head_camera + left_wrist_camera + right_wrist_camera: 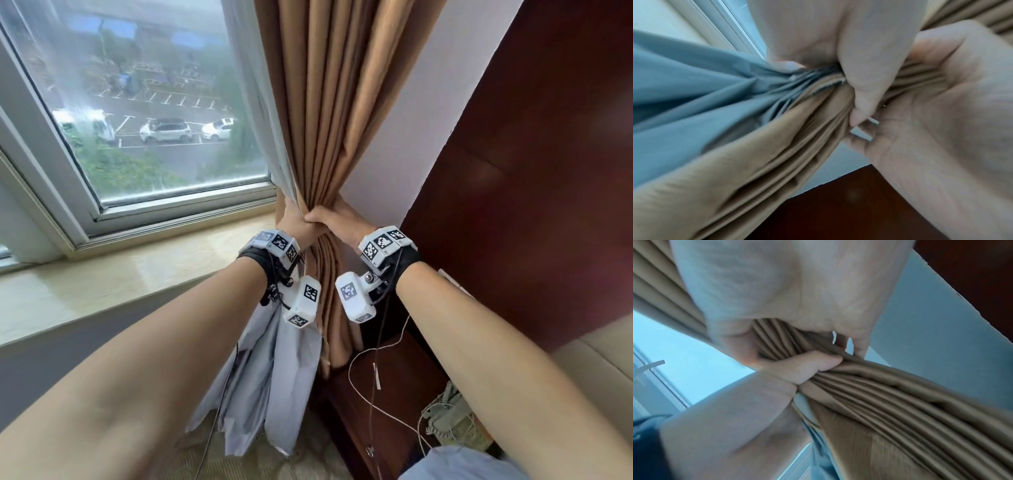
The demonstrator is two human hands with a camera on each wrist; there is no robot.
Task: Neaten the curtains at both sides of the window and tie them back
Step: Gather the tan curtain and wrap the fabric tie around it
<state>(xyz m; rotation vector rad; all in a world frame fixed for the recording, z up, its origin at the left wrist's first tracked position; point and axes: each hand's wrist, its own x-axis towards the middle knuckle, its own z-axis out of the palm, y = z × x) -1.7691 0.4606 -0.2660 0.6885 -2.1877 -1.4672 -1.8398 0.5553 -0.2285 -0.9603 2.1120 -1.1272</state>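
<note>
A tan pleated curtain (pixel 329 102) hangs at the window's right side and is bunched into a narrow waist at sill height. My left hand (pixel 293 222) grips that waist from the left, and my right hand (pixel 342 219) grips it from the right, knuckles touching. A pale grey sheer lining (pixel 274 370) is gathered in with it and hangs loose below my left wrist. In the left wrist view, fingers (pixel 859 91) are curled round the tan folds (pixel 777 162) and the sheer (pixel 694 97). In the right wrist view, my palm (pixel 777 280) wraps the tan bundle (pixel 900 402).
The window (pixel 137 102) and its stone sill (pixel 102 284) lie to the left. A dark wood panel (pixel 531 171) stands close on the right beside a strip of white wall (pixel 394 154). Below are a wooden stand with a grey telephone (pixel 448 414) and trailing white cables (pixel 376 349).
</note>
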